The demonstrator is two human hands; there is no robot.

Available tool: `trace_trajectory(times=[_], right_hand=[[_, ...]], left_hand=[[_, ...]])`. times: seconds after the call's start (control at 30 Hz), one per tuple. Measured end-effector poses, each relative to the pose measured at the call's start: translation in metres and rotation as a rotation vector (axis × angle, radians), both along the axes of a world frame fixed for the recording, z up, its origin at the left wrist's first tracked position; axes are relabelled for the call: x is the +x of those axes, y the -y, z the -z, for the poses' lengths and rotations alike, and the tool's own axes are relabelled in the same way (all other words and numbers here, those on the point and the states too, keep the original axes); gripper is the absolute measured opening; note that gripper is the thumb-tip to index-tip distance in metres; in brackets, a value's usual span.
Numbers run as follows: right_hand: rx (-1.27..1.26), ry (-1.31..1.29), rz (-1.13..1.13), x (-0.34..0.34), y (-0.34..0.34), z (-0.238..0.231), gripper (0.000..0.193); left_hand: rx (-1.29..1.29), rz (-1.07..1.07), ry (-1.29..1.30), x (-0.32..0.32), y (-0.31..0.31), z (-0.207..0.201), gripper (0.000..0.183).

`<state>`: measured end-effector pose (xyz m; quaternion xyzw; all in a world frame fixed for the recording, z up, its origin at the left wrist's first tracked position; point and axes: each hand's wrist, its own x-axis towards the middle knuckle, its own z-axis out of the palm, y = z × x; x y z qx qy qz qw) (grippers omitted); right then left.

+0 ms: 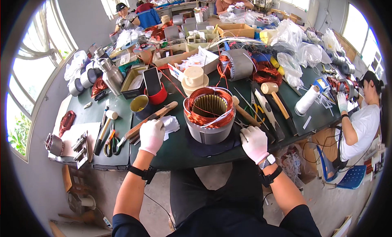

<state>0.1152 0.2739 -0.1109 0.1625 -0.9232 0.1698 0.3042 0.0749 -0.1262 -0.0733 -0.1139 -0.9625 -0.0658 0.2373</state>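
A motor stator (209, 116), a grey metal ring with orange copper windings and white lacing, stands upright on a dark pad (212, 149) before me. To its left, my white-gloved left hand (152, 136) is closed over a wooden stick (163, 110); its fingertips are hidden. Crumpled white paper (170, 125) lies beside that hand. My gloved right hand (254, 144) rests at the bench edge right of the stator, fingers loosely bent and apart, with nothing visible in them. A mallet with a wooden handle (248, 116) and pliers (255, 108) lie just beyond it.
Left on the green bench (179, 155) are a mallet (107, 122), scissors (109, 143), a red cup (156, 95) and a phone (152, 81). Another stator (239, 65) and pale round blocks (194, 79) stand behind. A co-worker (359, 122) sits at right by a blue chair (343, 176).
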Motion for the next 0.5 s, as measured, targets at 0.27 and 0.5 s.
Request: trace_trajectory(times=[0.27,0.5], right_hand=[[-0.404,0.069,-0.284,0.055,0.034,-0.066,0.014],[-0.932,0.573,-0.514,0.077,0.080,-0.132,0.025]], left_hand=[[1.057,0.087,0.393,0.079,-0.025,-0.086,0.018],[1.129,0.212,0.617,0.119,-0.075,-0.128,0.020]])
